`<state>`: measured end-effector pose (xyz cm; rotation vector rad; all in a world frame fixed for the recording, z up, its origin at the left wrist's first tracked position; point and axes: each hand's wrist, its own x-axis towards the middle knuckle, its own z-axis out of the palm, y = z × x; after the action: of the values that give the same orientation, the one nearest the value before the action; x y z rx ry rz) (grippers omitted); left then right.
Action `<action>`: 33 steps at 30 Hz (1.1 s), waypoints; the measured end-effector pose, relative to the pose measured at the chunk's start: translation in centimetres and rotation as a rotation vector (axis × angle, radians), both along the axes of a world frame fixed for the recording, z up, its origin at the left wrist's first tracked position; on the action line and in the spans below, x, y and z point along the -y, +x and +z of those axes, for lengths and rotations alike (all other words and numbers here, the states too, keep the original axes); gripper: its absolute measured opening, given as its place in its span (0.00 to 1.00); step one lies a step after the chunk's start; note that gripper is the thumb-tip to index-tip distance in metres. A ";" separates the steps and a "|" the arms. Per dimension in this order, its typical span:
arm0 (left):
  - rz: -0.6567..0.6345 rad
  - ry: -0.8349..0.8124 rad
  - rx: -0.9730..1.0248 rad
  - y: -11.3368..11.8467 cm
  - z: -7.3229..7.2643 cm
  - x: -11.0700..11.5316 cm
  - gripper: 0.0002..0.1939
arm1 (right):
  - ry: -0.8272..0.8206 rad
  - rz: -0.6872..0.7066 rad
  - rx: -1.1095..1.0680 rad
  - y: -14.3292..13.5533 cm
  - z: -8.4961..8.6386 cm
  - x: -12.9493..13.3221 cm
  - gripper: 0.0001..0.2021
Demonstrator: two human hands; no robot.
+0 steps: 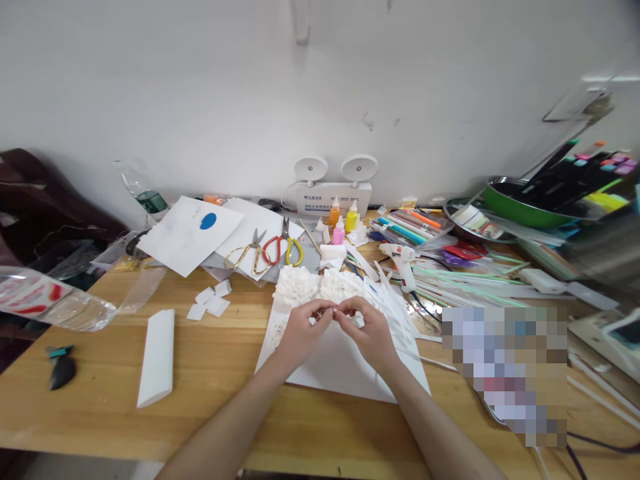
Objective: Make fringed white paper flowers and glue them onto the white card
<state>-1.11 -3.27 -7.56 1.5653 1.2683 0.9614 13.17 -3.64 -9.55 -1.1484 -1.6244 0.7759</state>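
Observation:
My left hand [306, 328] and my right hand [367, 327] meet over a white sheet of paper [340, 373]. The fingertips of both are pinched together around something too small to make out. Just beyond them, clumps of white crumbly material [296, 285] lie on the far part of the sheet. Curled white paper strips [393, 300] rest at its right side, beside my right hand. Behind the clumps are gold-handled scissors [249, 252] and pliers [284, 241] with one red and one yellow handle.
Small white squares [205, 303], a folded white paper [157, 357] and a black-and-teal tool [62, 368] lie left. A plastic bottle [50, 297] overhangs there. A glue gun [403, 263], paint bottles [339, 230], markers [410, 225] and a green bowl [525, 203] stand behind, with cables at right.

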 end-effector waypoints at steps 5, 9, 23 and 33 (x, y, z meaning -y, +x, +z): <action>0.014 0.013 0.008 0.1 0.0 0.0 0.09 | -0.007 -0.043 -0.004 -0.2 0.1 0.0 0.03; 0.023 0.021 0.014 0.1 -0.1 0.1 0.09 | -0.003 -0.101 -0.011 -0.4 -0.2 0.1 0.02; -0.001 0.038 0.018 0.0 -0.3 0.1 0.12 | 0.180 -0.232 0.064 -0.7 -0.1 0.4 0.03; 0.020 0.021 0.015 -0.2 -0.6 -0.2 0.12 | 0.171 -0.142 0.077 -0.1 0.4 0.1 0.03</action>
<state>-1.28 -3.04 -8.14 1.5617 1.2694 1.0002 13.02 -3.75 -9.15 -1.1675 -1.6190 0.4972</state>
